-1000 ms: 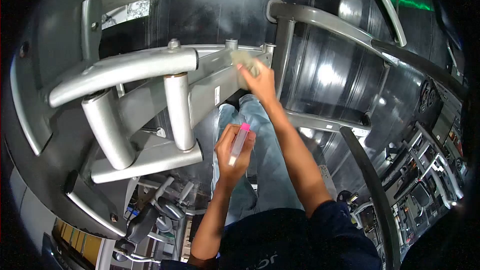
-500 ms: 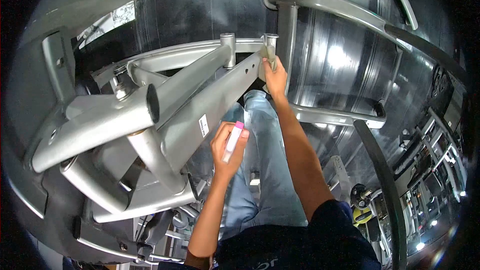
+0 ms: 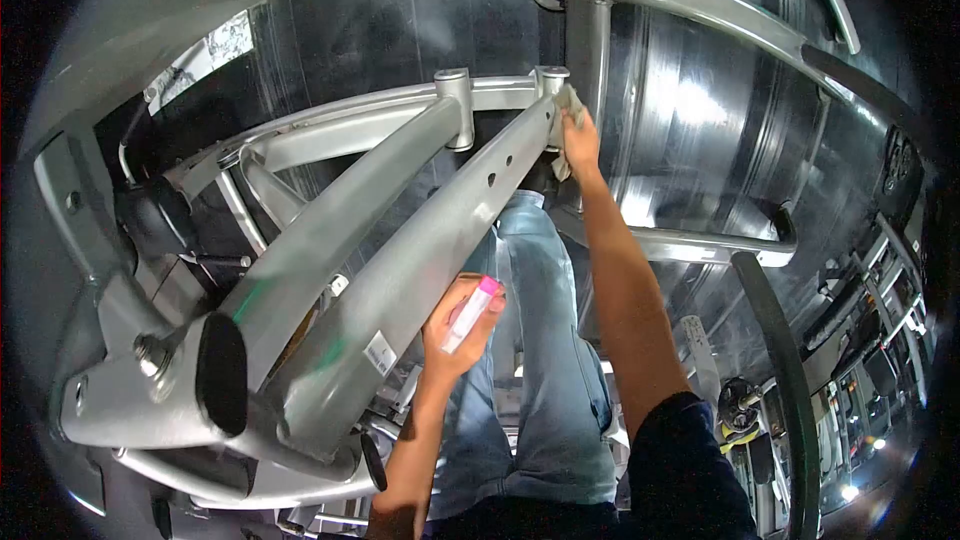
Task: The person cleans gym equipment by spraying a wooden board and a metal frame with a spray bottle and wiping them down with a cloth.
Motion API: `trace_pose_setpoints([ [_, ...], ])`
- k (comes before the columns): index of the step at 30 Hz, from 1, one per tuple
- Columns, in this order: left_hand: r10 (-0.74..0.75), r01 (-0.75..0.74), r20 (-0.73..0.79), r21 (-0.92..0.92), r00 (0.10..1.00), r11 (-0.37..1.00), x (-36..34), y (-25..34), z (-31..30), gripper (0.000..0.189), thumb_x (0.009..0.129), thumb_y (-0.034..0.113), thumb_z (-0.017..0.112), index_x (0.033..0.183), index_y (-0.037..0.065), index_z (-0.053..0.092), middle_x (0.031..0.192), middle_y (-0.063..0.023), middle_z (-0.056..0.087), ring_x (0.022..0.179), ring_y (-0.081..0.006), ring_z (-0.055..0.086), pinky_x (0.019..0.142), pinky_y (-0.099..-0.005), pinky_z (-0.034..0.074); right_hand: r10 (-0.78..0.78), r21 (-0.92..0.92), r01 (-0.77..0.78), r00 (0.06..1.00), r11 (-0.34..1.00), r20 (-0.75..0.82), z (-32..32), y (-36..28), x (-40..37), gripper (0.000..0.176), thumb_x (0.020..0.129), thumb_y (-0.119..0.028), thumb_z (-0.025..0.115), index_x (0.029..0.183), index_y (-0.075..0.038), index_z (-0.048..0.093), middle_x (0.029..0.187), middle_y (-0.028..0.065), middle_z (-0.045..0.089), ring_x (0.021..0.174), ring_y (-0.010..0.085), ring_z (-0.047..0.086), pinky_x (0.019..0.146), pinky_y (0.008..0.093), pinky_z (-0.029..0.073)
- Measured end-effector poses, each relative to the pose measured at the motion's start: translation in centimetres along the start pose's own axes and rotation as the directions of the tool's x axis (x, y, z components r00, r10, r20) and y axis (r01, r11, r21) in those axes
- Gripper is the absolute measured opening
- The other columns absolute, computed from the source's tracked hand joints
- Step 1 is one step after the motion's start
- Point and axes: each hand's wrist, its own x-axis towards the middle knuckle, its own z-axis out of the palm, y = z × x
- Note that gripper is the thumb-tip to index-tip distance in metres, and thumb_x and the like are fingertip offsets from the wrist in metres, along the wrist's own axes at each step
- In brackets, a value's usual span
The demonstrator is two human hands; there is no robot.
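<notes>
My left hand (image 3: 462, 325) is closed around a white tube with a pink cap (image 3: 470, 314), held beside the lower edge of a silver metal beam (image 3: 400, 250). My right hand (image 3: 580, 140) grips a crumpled greyish cloth (image 3: 565, 120) against the side of the beam's far end, just below a short upright tube (image 3: 551, 80). Two dark holes show in the beam near that end, and a white label (image 3: 379, 352) sits lower on it.
A second silver beam (image 3: 350, 195) runs alongside on the left, joined to a curved crossbar. A bent grey frame (image 3: 680, 5) stands at the upper right. A dark bar (image 3: 780, 370) rises at the right, with more metal frames beyond.
My right hand and the cloth have shifted right, from the upright tube's front to the beam's side. The view has moved, and the beams' near ends appear lower. My left hand still holds the tube.
</notes>
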Motion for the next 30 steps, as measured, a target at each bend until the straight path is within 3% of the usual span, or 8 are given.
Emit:
trace_pose_setpoints([
  [3,0.025,-0.027,0.055,0.038,0.998,0.999,0.6,-0.7,-0.2,0.015,0.091,0.013,0.068,0.099,0.001,0.063,0.096,-0.0085,0.064,0.076,-0.0106,0.058,0.065,-0.0233,0.050,-0.487,-0.119,0.482,0.873,0.868,-0.009,-0.3,-0.7,-1.7,0.031,0.092,-0.024,0.061,0.119,-0.010,0.063,0.101,0.0158,0.070,0.096,0.0265,0.068,0.081,0.0356,0.053],
  [7,-0.031,0.031,0.018,-0.018,0.999,0.999,0.8,-0.2,0.2,0.014,0.091,0.012,0.067,0.099,0.001,0.064,0.096,-0.0083,0.064,0.075,-0.0100,0.058,0.065,-0.0231,0.049,-0.744,0.031,0.744,0.665,0.668,0.063,-0.9,-2.0,-8.6,0.028,0.090,-0.017,0.062,0.115,-0.006,0.064,0.097,0.0127,0.068,0.090,0.0172,0.064,0.081,0.0318,0.050],
  [11,-0.008,0.006,0.066,0.040,0.998,0.999,0.6,-0.3,-0.2,0.017,0.091,0.014,0.068,0.099,0.000,0.064,0.097,-0.0083,0.065,0.075,-0.0100,0.058,0.065,-0.0229,0.048,-0.709,0.020,0.711,0.699,0.703,0.092,-1.8,-0.3,-5.4,0.035,0.086,-0.019,0.065,0.119,-0.007,0.064,0.113,0.0179,0.066,0.105,0.0345,0.064,0.093,0.0391,0.049],
  [15,-0.036,0.034,0.070,0.039,0.997,0.999,0.7,-0.2,-0.3,0.018,0.091,0.015,0.068,0.100,0.000,0.064,0.097,-0.0083,0.064,0.077,-0.0105,0.058,0.067,-0.0230,0.048,-0.288,-0.534,0.370,0.929,0.760,0.233,-2.9,-4.5,0.5,0.038,0.084,-0.038,0.061,0.117,-0.019,0.067,0.115,0.0187,0.065,0.108,0.0400,0.060,0.090,0.0475,0.050],
  [17,-0.031,0.027,0.082,0.045,0.996,0.999,0.7,-0.2,-0.4,0.017,0.091,0.014,0.067,0.100,0.000,0.063,0.097,-0.0084,0.064,0.078,-0.0108,0.059,0.067,-0.0232,0.049,-0.343,-0.559,0.488,0.872,0.670,0.349,-3.2,-7.4,0.4,0.040,0.083,-0.044,0.059,0.114,-0.020,0.069,0.112,0.0172,0.067,0.105,0.0385,0.062,0.090,0.0467,0.051],
  [21,0.003,-0.004,0.099,0.019,0.995,1.000,0.7,-0.8,-0.5,0.015,0.091,0.012,0.066,0.100,0.000,0.063,0.097,-0.0085,0.064,0.079,-0.0115,0.060,0.069,-0.0239,0.050,-0.408,-0.302,0.897,0.420,0.323,0.811,-1.1,-14.2,-5.9,0.044,0.080,-0.043,0.060,0.115,-0.016,0.069,0.107,0.0200,0.068,0.099,0.0388,0.064,0.091,0.0450,0.051],
  [24,-0.002,-0.001,0.105,0.022,0.994,1.000,0.8,-0.6,-0.6,0.014,0.091,0.010,0.065,0.100,0.000,0.063,0.098,-0.0086,0.064,0.078,-0.0114,0.059,0.068,-0.0238,0.050,-0.293,-0.138,0.885,0.289,0.445,0.911,-2.4,-19.6,-13.0,0.041,0.080,-0.036,0.063,0.115,-0.014,0.069,0.107,0.0205,0.068,0.105,0.0378,0.062,0.097,0.0432,0.046],
  [30,-0.049,0.053,0.075,-0.058,0.996,0.997,-0.3,0.2,-0.8,0.013,0.086,-0.003,0.065,0.098,-0.001,0.064,0.094,-0.0086,0.062,0.086,-0.0154,0.062,0.078,-0.0256,0.049,-0.290,-0.598,0.729,0.682,0.332,0.671,-2.0,-15.6,-7.2,0.042,0.080,-0.038,0.062,0.116,-0.019,0.070,0.108,0.0182,0.069,0.106,0.0362,0.062,0.097,0.0443,0.047],
])
